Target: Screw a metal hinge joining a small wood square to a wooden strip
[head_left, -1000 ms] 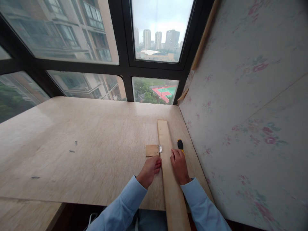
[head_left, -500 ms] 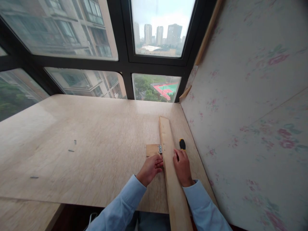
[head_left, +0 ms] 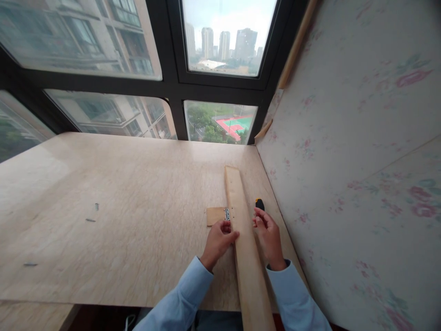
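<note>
A long pale wooden board [head_left: 246,257] runs away from me across the stone-look ledge. Against its left edge sits a small metal hinge [head_left: 227,214], beside a small flat wooden piece [head_left: 215,216]. My left hand [head_left: 217,241] is closed on the board's left edge just below the hinge, thumb on top and fingers curled by the hinge. My right hand [head_left: 268,234] hovers at the board's right side with thumb and fingers pinched together; whatever is between them is too small to make out. Just beyond it lies a black and yellow tool handle [head_left: 259,204], partly hidden by my fingers.
Several small grey metal pieces, perhaps screws, lie at the left, among them one screw-like piece [head_left: 30,264] near the front. A flowered wall [head_left: 344,184] bounds the ledge [head_left: 138,184] on the right. Dark-framed windows [head_left: 220,82] stand at the back.
My right hand has lifted off the board's edge and shifted right, fingers pinched. My left hand's thumb has come onto the board's top. The view has turned slightly.
</note>
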`<state>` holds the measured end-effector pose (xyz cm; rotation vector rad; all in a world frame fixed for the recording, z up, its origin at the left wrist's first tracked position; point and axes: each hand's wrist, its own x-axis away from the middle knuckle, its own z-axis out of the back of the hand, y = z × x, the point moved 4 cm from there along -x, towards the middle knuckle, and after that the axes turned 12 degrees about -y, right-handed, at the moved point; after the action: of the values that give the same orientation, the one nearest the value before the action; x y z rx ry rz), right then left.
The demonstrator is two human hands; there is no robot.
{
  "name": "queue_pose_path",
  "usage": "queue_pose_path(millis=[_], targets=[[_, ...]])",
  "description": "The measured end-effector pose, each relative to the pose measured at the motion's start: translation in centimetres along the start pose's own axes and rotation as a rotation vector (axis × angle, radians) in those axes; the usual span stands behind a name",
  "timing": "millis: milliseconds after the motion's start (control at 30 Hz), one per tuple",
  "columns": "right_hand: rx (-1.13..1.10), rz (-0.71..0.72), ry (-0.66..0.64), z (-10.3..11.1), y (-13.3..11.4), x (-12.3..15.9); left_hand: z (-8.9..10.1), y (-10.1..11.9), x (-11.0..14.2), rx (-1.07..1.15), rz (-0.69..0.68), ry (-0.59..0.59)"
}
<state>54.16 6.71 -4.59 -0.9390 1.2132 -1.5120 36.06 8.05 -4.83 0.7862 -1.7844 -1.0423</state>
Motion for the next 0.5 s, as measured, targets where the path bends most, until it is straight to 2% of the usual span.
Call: queue_pose_path(millis=[100,200,367,500], targets=[[-0.343,-0.091,-0.078,0.4,-0.4,-0.5,0.1,-0.3,-0.1,0.009,-0.027,-0.008],[-0.512,-0.107,-0.162,0.5,-1.8,-1.1,-0.1,-0.3,-0.1,0.129,-0.008,-0.072],[-0.477,-0.098,-0.232,0.1,-4.1,-2.5,-0.3,0.1,0.3,0.226,0.012,-0.110],[-0.337,-0.037,-0.269,-0.8,-4.4,-4.0,-0.4,0.2,0.5,0.225,-0.010,-0.098]])
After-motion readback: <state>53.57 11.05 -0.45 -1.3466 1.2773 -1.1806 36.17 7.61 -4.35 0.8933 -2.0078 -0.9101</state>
